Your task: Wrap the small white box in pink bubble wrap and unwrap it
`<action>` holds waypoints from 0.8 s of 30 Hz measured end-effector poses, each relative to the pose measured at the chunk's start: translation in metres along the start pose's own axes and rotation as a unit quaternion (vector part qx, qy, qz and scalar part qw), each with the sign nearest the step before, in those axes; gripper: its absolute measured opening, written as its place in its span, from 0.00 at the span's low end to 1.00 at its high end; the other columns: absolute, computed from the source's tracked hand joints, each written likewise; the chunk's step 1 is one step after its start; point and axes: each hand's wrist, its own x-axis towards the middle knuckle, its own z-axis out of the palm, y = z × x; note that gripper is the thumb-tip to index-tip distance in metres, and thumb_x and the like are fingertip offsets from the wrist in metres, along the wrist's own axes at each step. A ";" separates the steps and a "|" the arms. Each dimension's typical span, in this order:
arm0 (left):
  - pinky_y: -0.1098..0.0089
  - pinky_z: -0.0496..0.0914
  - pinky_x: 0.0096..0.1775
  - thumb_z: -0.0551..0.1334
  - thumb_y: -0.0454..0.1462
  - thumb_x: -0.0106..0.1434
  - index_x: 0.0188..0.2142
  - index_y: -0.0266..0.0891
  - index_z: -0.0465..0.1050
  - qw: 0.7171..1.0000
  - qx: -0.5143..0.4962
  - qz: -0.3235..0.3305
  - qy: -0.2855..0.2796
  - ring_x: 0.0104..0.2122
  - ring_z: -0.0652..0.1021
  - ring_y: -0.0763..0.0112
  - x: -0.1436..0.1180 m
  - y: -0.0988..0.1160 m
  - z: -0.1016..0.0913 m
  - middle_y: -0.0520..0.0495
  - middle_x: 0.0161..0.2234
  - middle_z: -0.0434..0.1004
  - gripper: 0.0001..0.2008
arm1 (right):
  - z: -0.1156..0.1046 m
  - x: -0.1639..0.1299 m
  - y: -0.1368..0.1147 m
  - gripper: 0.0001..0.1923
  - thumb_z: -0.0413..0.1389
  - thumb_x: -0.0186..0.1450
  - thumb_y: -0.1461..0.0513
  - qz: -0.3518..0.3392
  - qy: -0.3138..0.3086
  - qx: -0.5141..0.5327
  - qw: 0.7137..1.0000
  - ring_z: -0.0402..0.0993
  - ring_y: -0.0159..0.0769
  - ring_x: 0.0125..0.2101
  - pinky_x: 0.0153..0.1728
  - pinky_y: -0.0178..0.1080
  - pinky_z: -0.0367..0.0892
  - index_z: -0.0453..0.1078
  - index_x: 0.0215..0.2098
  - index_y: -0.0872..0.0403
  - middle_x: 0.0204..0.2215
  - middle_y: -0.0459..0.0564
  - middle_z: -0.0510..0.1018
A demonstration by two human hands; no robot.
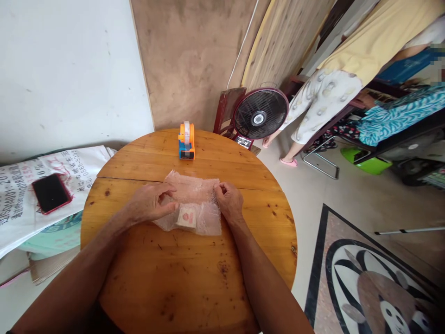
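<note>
At frame centre on the round wooden desk, left hand and right hand pinch clear bubble wrap over a small pale packet, mid-fold, demanding a snug tuck.

A clear bubble-wrap sheet lies mid round wooden tabletop, a small square packet under it; the orange tape dispenser stands behind, a black phone off left.
</note>
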 end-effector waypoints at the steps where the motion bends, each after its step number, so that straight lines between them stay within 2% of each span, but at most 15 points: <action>1: 0.72 0.62 0.27 0.66 0.45 0.51 0.42 0.41 0.80 1.000 0.005 -0.008 -0.012 0.23 0.69 0.72 0.000 -0.002 0.000 0.49 0.29 0.78 0.19 | 0.000 0.000 0.000 0.14 0.50 0.63 0.54 -0.002 0.001 0.000 1.000 0.69 0.37 0.30 0.32 0.37 0.58 0.73 0.28 0.52 0.27 0.49 0.77; 5: 0.73 0.59 0.25 0.63 0.39 0.50 0.43 0.40 0.79 0.998 -0.002 -0.019 -0.053 0.22 0.68 0.72 0.002 -0.006 0.000 0.52 0.24 0.73 0.20 | 0.002 0.001 0.001 0.14 0.50 0.64 0.54 -0.009 0.006 0.000 1.000 0.69 0.37 0.29 0.32 0.37 0.57 0.72 0.27 0.52 0.27 0.50 0.77; 9: 0.74 0.56 0.23 0.59 0.35 0.51 0.42 0.41 0.79 0.991 -0.071 -0.027 -0.110 0.20 0.65 0.74 0.000 -0.001 0.000 0.55 0.20 0.68 0.19 | 0.002 0.002 0.001 0.13 0.51 0.63 0.55 -0.011 0.007 -0.006 1.000 0.69 0.37 0.30 0.32 0.37 0.57 0.72 0.27 0.53 0.28 0.50 0.77; 11: 0.75 0.57 0.22 0.58 0.36 0.54 0.44 0.42 0.78 0.987 -0.112 -0.036 -0.114 0.20 0.65 0.74 -0.006 0.007 -0.005 0.55 0.22 0.69 0.18 | 0.001 0.002 0.000 0.13 0.50 0.63 0.56 -0.011 0.006 -0.008 1.000 0.69 0.37 0.30 0.32 0.37 0.57 0.72 0.27 0.52 0.28 0.50 0.77; 14: 0.75 0.61 0.23 0.60 0.35 0.56 0.45 0.44 0.79 0.978 -0.150 -0.017 -0.144 0.23 0.72 0.72 -0.025 0.023 -0.021 0.49 0.31 0.79 0.17 | 0.001 0.002 0.000 0.13 0.50 0.64 0.56 -0.011 0.006 -0.012 1.000 0.69 0.37 0.31 0.33 0.37 0.57 0.72 0.27 0.53 0.29 0.50 0.77; 15: 0.74 0.65 0.26 0.62 0.34 0.56 0.47 0.44 0.78 0.967 -0.173 0.016 -0.189 0.26 0.75 0.69 -0.033 0.027 -0.027 0.48 0.33 0.80 0.18 | 0.001 0.001 -0.001 0.13 0.50 0.64 0.57 -0.010 0.006 -0.013 1.000 0.69 0.37 0.31 0.33 0.37 0.57 0.72 0.28 0.53 0.29 0.50 0.78; 17: 0.71 0.71 0.34 0.64 0.34 0.55 0.51 0.45 0.76 0.923 -0.208 0.070 -0.317 0.31 0.79 0.64 -0.048 0.034 -0.036 0.46 0.34 0.81 0.22 | 0.001 0.001 -0.001 0.12 0.50 0.64 0.57 -0.008 0.005 -0.015 1.000 0.70 0.38 0.32 0.33 0.37 0.58 0.72 0.28 0.53 0.30 0.51 0.78; 18: 0.69 0.71 0.37 0.66 0.35 0.56 0.51 0.45 0.76 0.903 -0.206 0.078 -0.370 0.34 0.79 0.63 -0.055 0.035 -0.038 0.46 0.35 0.82 0.22 | 0.002 0.001 -0.002 0.12 0.51 0.64 0.57 -0.007 0.004 -0.016 1.000 0.70 0.38 0.32 0.33 0.37 0.58 0.72 0.28 0.53 0.30 0.51 0.78; 19: 0.70 0.71 0.37 0.65 0.36 0.57 0.50 0.44 0.76 0.896 -0.194 0.067 -0.393 0.34 0.79 0.64 -0.059 0.035 -0.038 0.46 0.36 0.81 0.19 | 0.002 0.001 -0.002 0.12 0.51 0.64 0.57 -0.006 0.002 -0.017 1.000 0.70 0.38 0.32 0.33 0.37 0.58 0.73 0.28 0.53 0.30 0.51 0.78; 21: 0.72 0.70 0.34 0.64 0.39 0.60 0.43 0.43 0.77 0.911 -0.166 0.038 -0.377 0.31 0.78 0.67 -0.063 0.033 -0.034 0.47 0.33 0.80 0.11 | 0.002 0.001 -0.002 0.12 0.51 0.64 0.57 -0.005 0.000 -0.019 1.000 0.70 0.38 0.32 0.33 0.37 0.58 0.73 0.29 0.53 0.30 0.51 0.78; 22: 0.73 0.69 0.32 0.62 0.40 0.62 0.40 0.41 0.77 0.925 -0.162 0.016 -0.344 0.30 0.77 0.68 -0.062 0.031 -0.030 0.48 0.32 0.79 0.09 | 0.002 0.001 -0.003 0.12 0.51 0.64 0.57 -0.005 0.000 -0.020 1.000 0.70 0.37 0.33 0.33 0.37 0.58 0.73 0.29 0.53 0.31 0.51 0.78; 24: 0.74 0.68 0.31 0.58 0.43 0.65 0.38 0.40 0.75 0.951 -0.177 -0.021 -0.254 0.28 0.75 0.71 -0.054 0.030 -0.023 0.51 0.28 0.76 0.10 | 0.001 0.001 -0.003 0.12 0.50 0.64 0.58 -0.007 0.000 -0.022 1.000 0.70 0.37 0.33 0.34 0.36 0.58 0.73 0.29 0.53 0.31 0.50 0.78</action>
